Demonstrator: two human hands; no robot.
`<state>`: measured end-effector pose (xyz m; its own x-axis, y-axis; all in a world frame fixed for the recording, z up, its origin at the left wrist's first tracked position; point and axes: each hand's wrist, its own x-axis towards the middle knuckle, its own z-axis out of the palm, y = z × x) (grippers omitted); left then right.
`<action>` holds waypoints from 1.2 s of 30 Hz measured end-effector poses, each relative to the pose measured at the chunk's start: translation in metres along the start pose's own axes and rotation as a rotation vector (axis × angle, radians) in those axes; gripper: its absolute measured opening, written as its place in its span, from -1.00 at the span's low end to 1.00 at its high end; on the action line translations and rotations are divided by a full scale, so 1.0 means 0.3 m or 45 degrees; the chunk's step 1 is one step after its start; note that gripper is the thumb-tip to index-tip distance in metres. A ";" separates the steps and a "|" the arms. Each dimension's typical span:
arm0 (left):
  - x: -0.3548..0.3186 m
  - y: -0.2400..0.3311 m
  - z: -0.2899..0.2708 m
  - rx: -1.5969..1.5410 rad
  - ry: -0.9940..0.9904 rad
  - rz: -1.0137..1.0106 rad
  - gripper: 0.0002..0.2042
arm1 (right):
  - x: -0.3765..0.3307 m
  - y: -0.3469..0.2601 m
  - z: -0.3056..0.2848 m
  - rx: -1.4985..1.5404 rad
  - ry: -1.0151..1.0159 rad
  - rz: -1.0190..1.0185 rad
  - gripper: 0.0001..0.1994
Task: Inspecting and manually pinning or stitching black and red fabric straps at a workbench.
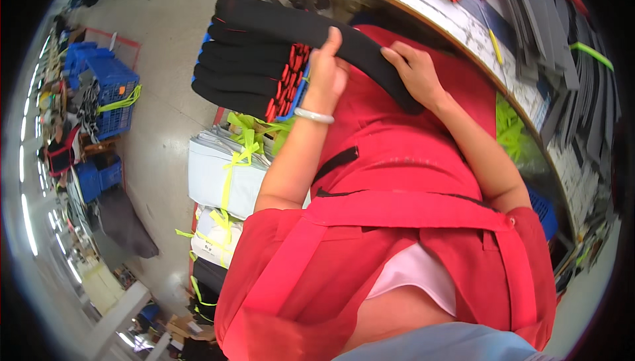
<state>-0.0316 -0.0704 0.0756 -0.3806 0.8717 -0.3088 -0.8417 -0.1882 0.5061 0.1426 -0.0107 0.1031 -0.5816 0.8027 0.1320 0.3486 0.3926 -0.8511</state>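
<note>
Holding a long black strip (pixel 344 46) across the red apron (pixel 397 156), both hands keep it level; left hand (pixel 325 73) clamped on its middle, right hand (pixel 415 73) pressing fingers together near the end; black stack (pixel 248 63) just beside; table (pixel 456 20) beyond.

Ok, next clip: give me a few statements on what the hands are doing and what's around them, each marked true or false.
1. Both hands grip one long black strip. True: the left hand and right hand are both on it.
2. The left wrist is bare. False: it wears a pale bracelet.
3. A stack of black pieces lies beside the left hand. True.
4. The apron is blue. False: it is red.
5. The white bundles are tied with yellow-green tape. True.
6. The crates on the floor are red. False: they are blue.
</note>
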 end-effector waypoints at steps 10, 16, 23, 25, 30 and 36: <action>0.204 0.642 0.250 0.752 -0.197 0.415 -0.76 | 0.074 -0.037 -0.081 -0.072 -0.178 -0.264 -0.77; -0.009 0.438 0.293 1.720 -0.713 -0.127 -0.80 | 0.291 -0.294 -0.264 0.138 0.204 -0.386 -0.52; -0.090 0.366 0.273 1.828 -0.453 1.130 -0.85 | 0.208 -0.110 -0.227 0.686 -0.082 0.218 -0.77; -0.163 0.321 0.225 1.327 -0.247 0.838 -0.97 | 0.169 -0.060 -0.172 0.884 0.048 0.296 -0.80; -0.119 0.080 0.126 0.540 -0.088 -0.010 -0.87 | 0.056 -0.037 0.009 1.096 0.157 0.421 -0.86; -0.003 0.090 -0.020 -0.109 0.007 -0.167 -0.83 | 0.025 -0.087 0.000 0.934 -0.154 0.320 -0.76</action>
<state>-0.0564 -0.0790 0.0846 -0.2669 0.8890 -0.3721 -0.9139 -0.1109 0.3905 0.1291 -0.0150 0.1262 -0.6405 0.7569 -0.1298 -0.0696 -0.2256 -0.9717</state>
